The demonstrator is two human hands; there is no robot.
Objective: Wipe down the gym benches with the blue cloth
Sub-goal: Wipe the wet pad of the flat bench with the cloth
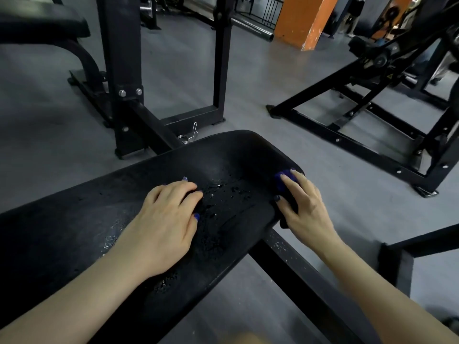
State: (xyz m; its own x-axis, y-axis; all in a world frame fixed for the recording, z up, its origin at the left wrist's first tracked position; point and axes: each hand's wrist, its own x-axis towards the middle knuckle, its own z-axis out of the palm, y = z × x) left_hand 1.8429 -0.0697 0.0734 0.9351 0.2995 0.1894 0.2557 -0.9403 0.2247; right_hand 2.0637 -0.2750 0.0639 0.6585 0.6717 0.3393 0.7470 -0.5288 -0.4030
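Item: gym bench pad (pixel 124 209), black, padded, set on a black steel frame; serves here as the counter being cleaned. Water droplets (pixel 223 192) bead on the middle of the pad, between the two hands, judged to be spray not yet wiped off.

Left hand (pixel 166 219): palm down on the pad, fingers loosely bent, holding nothing; placed, it seems, to brace the body over the bench.

Right hand (pixel 303 202): fingers spread flat, pressing the blue cloth (pixel 285 178) against the pad's right side edge, apparently so that edge gets wiped.

Blue cloth: deep blue, bunched small, mostly hidden under the right hand; only a fold shows beyond the fingertips. Texture cannot be told.

Surroundings: grey floor (pixel 248 78), a spring clip (pixel 189 137) lying on it beyond the bench, and black machine frames (pixel 372 135).
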